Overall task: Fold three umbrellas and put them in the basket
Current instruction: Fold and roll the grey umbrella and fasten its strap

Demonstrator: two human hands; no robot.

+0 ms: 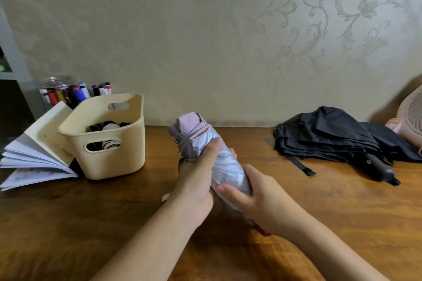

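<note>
Two hands: both clamped on the pink umbrella [201,134], tilted above the middle of the table [68,223], probably to keep the rolled cloth tight while winding or strapping it.
Left hand [194,180]: grips the upper half, thumb laid up along the silver cloth, fingertips curling round from behind; likely pins the folds so nothing springs loose.
Right hand [258,198]: closed round the lower end, thumb pressed across the cloth, other fingers curled underneath, mostly hidden; handle not visible.
Pink umbrella: collapsed and rolled, top end pointing up toward the wall; not yet in the basket.
Basket [109,157]: on the table left of the hands, something black and white inside, seemingly one folded umbrella.
Dark umbrella [326,137]: lying at the right, well apart, collapsed but loose, strap trailing; apparently yet to be rolled.
Progress: by the look of it, second of three in hand.
Clutter: open book [34,157] against the basket, jar of markers [59,93] behind, fan [411,116] at far right.
</note>
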